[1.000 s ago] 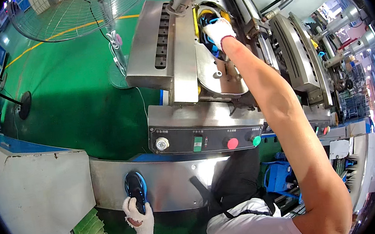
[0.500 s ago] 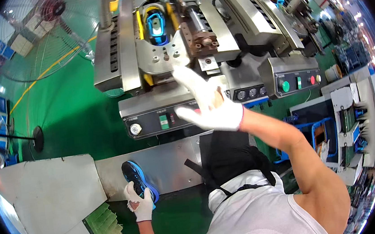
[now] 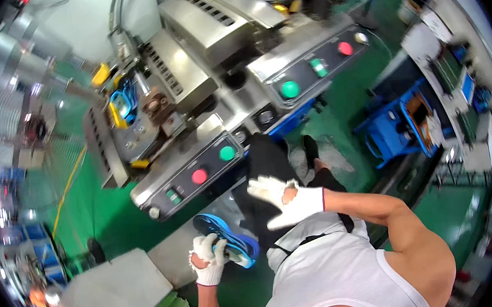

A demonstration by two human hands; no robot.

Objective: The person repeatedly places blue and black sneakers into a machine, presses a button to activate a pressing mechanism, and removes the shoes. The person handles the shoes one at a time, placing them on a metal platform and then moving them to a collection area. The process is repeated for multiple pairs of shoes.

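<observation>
My left hand (image 3: 209,260), in a white glove with bare fingertips showing, grips a blue and black sneaker (image 3: 230,238) by its side. The sneaker is tilted, low in front of me. My right hand (image 3: 286,200), gloved in white too, hovers over my dark shorts with its fingers stretched out and nothing in them. Beyond the hands stands a metal press machine (image 3: 190,70). Another blue shoe (image 3: 125,101) sits in its left station, between yellow parts. The near control panel (image 3: 186,175) carries a red and green buttons.
A second button panel (image 3: 312,67) juts out further right. A blue cart (image 3: 394,124) stands on the green floor, beside a shelf rack (image 3: 459,91). At lower left is a pale worktop (image 3: 117,290). A wire fan (image 3: 36,132) is blurred at far left.
My view has swung to the right. My right hand has drawn back from the machine's front toward my body. The sneaker in my left hand has tipped over and come closer to my right hand.
</observation>
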